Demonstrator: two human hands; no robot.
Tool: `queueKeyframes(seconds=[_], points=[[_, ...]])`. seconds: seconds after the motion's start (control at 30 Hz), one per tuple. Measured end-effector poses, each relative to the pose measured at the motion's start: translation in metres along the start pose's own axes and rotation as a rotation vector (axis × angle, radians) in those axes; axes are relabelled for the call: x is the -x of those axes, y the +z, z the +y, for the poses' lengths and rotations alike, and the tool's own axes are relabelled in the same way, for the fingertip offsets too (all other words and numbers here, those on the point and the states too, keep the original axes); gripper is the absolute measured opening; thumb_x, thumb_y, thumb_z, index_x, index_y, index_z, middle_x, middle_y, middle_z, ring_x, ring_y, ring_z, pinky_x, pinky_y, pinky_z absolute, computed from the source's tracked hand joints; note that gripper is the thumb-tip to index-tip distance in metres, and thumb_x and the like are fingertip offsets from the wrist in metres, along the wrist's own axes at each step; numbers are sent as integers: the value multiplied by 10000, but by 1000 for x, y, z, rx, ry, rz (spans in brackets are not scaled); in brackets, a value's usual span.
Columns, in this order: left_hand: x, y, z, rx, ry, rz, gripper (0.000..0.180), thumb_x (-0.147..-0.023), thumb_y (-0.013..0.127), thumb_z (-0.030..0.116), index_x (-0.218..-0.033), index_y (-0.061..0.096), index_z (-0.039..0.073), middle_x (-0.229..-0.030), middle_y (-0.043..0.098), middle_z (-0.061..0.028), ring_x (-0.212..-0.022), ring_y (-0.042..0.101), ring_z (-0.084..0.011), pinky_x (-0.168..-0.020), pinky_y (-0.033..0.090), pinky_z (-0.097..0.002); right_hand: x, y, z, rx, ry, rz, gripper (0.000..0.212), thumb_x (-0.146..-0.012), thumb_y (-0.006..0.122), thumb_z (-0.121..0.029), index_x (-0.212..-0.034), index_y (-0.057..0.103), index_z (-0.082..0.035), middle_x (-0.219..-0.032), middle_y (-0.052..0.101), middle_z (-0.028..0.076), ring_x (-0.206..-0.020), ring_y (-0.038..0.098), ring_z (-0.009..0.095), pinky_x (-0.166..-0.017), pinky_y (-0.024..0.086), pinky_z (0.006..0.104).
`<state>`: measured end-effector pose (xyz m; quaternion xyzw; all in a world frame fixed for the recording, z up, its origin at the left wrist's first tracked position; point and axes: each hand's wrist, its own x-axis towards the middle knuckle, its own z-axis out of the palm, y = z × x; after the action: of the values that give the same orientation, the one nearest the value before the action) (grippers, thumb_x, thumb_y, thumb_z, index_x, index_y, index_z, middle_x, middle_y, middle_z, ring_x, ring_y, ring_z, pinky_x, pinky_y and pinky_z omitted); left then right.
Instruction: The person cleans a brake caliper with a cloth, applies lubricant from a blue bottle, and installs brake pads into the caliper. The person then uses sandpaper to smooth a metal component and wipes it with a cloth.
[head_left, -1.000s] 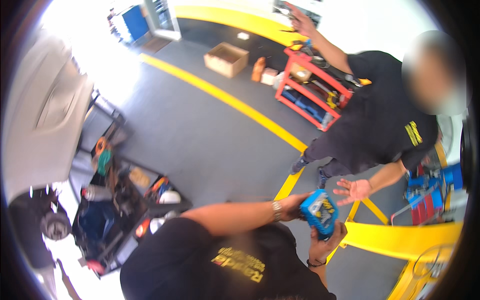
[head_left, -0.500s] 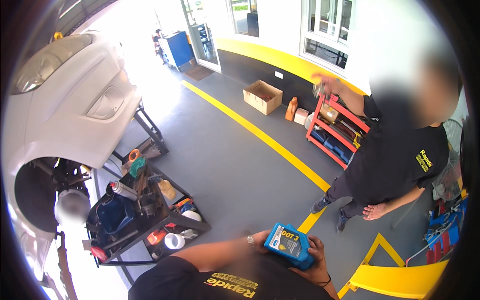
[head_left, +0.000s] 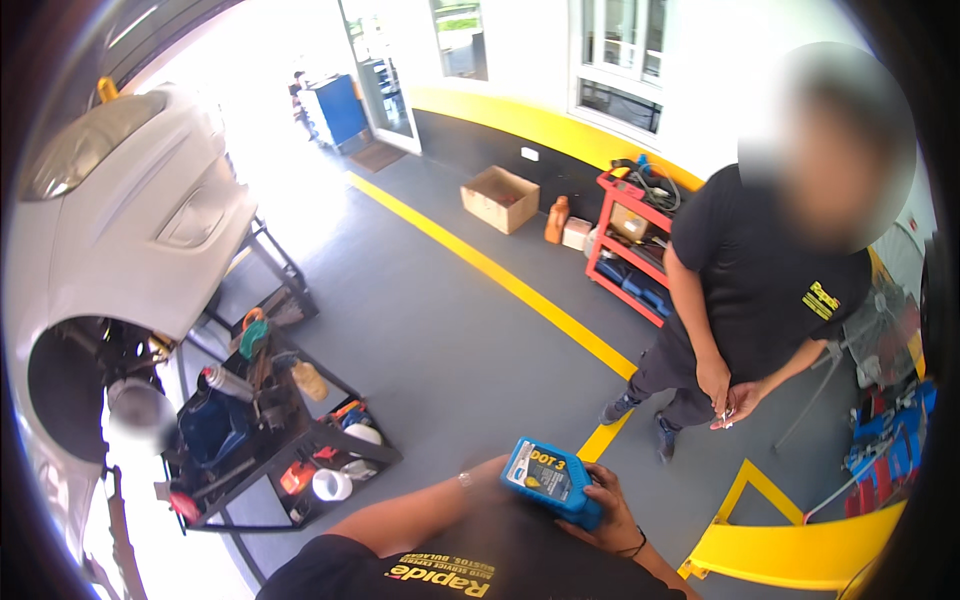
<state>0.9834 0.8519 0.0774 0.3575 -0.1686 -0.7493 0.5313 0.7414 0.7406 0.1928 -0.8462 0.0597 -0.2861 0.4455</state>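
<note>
Visibly, the right hand (head_left: 608,512) had its fingers clamped on the right end of a blue bottle (head_left: 546,480) held before the person's black shirt (head_left: 345,570), the left hand (head_left: 491,469) lay at the bottle's left end with fingers too hidden to tell their state, and a co-worker (head_left: 765,260) stood beyond.

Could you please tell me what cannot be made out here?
In the head view:
Fingers of the left hand: hidden behind the blue brake fluid bottle.
Small item in the co-worker's hands: too small, partly covered by them.
Rest of the pale car: cut off by the left edge.
</note>
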Motion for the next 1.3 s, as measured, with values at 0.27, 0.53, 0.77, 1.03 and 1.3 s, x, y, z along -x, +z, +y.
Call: queueKeyframes(seconds=[0.27,0.53,0.77,1.03,1.3], points=[[-9,-26,51,407,-394,114,1088,-838,310,931,-1450,512,55,-1436,582,-204,-1289,568,-443,-1095,451,-627,14,10,-14,-33,169,38,738,-804,841,-115,-1432,465,-211,-1523,377,217,-1403,425,435,-1138,429,501],[-72,-17,76,-171,-396,-478,1184,-736,417,982,-1557,364,130,-1572,426,-167,-1431,412,-411,-1193,331,-592,36,55,-23,121,259,463,667,-871,809,-237,-1417,437,-149,-1523,358,202,-1374,458,421,-1116,451,479],[-71,7,85,-277,-423,-410,1197,-644,732,857,-1503,447,73,-1467,538,-182,-1318,544,-386,-1117,447,-573,41,73,-20,120,357,602,579,-898,807,-303,-1325,447,-148,-1509,392,184,-1386,457,401,-1114,450,464],[-6,-59,85,1,-271,-237,1176,-681,771,780,-1514,428,24,-1507,495,-190,-1339,529,-380,-1133,437,-548,-3,84,-9,7,244,396,542,-922,777,-204,-1331,423,-168,-1516,403,175,-1354,507,397,-1103,465,455],[39,-39,47,67,-203,-110,1269,-644,851,696,-1570,332,2,-1530,474,-195,-1390,495,-354,-1175,388,-520,-22,78,17,-591,429,87,500,-1010,644,-363,-1416,513,-101,-1426,494,166,-1387,466,331,-1154,383,446]])
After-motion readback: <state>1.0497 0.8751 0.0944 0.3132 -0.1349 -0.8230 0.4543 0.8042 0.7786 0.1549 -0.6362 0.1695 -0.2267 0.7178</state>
